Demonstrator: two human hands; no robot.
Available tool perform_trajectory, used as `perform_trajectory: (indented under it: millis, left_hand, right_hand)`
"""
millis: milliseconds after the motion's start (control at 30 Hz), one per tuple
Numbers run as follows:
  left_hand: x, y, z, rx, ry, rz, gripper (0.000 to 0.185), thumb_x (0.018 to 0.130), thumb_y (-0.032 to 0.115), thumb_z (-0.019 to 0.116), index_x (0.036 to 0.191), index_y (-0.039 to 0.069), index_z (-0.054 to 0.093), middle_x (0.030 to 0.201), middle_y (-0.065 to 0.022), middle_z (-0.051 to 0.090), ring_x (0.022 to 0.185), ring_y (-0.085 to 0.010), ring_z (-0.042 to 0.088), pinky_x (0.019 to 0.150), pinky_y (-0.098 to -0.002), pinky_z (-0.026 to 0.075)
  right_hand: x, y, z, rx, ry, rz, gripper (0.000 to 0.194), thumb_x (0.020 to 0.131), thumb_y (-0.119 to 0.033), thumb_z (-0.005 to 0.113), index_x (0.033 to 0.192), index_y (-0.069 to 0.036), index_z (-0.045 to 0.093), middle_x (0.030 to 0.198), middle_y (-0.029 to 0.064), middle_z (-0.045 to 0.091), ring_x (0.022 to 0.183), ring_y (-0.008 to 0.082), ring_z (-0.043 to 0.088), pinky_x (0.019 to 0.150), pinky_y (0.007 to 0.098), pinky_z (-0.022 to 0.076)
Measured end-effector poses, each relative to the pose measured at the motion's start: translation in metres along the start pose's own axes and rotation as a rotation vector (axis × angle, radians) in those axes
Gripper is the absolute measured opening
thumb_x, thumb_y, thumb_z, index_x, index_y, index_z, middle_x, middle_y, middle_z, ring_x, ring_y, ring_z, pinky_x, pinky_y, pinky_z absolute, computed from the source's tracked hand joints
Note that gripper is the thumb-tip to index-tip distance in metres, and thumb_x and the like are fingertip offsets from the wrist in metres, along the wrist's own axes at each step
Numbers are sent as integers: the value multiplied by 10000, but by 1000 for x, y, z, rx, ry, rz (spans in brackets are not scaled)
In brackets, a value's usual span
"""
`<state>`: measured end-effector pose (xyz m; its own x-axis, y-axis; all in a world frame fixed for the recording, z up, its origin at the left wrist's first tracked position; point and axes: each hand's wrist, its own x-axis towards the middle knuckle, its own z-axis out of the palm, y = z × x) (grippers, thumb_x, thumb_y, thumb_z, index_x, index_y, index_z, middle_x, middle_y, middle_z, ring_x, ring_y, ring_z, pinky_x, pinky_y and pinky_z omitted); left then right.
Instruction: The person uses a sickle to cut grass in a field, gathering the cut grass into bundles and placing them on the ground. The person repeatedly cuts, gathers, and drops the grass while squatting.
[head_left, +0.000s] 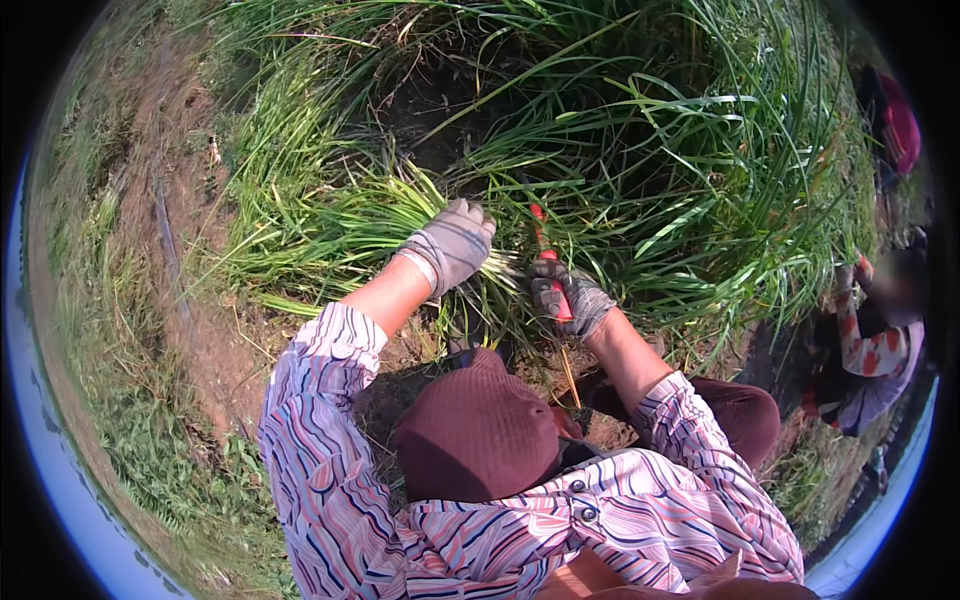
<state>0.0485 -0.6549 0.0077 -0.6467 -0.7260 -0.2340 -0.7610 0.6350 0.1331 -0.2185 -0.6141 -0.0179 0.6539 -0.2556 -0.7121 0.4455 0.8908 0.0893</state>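
Note:
My left hand (454, 244), in a pale knit glove, is closed over a bunch of long green grass-like leaves (382, 214). The leaves fan out to the left, and their whitish stem ends (506, 266) point toward my other hand. My right hand (574, 300), in a darker soiled glove, grips a red-handled hand tool (556, 289). The tool points away from me into the foliage. Leaves hide most of its front end, so its blade type is unclear. Both hands are low over the plants, a short gap apart.
Tall green leaves (720, 172) stand ahead and to the right. At left, a thin dark drip line (166, 240) runs along bare soil (206, 345). A person in a patterned sleeve (862, 349) crouches at far right, with pink clothing (900, 127) beyond. My bent knee (480, 427) is close below my hands.

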Motion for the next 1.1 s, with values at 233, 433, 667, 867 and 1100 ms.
perform_trajectory:
  millis: [233,433,667,867,1100]
  left_hand:
    - [52,-9,-14,-78,-122,195,243,927,121,545,1062,-28,683,912,-189,722,902,-362,722,858,-453,573]
    - [65,-14,-48,-27,-138,357,197,910,150,604,984,5,716,913,-171,720,875,-344,713,855,-439,560]
    - [68,-60,-31,134,61,123,309,978,282,597,1166,68,717,1002,-141,732,1080,-326,676,1041,-474,475]
    - [56,-102,-45,242,-245,-105,250,998,173,551,1157,94,726,1320,-119,706,965,-303,759,886,-445,581]
    - [14,-120,-46,367,-510,-141,466,1044,176,556,1503,257,569,1512,-52,596,1298,-288,649,1019,-460,558]
  right_hand:
    - [-1,-10,14,-447,129,-21,153,1022,-199,674,947,-113,572,713,-38,567,477,79,495,435,245,404]
    - [-12,-27,15,-1131,88,-54,235,979,-269,705,849,-97,614,724,0,615,545,107,567,503,295,461]
    - [-22,-32,56,-1131,100,-12,170,941,-202,712,907,-105,577,680,-23,587,524,94,553,485,279,445]
    - [-15,-15,50,-638,198,-35,165,995,-170,710,972,-110,558,667,-22,572,459,96,515,420,271,424]
    - [16,11,45,-563,227,-55,170,997,-168,713,915,-117,573,665,-27,557,501,107,539,433,275,449]
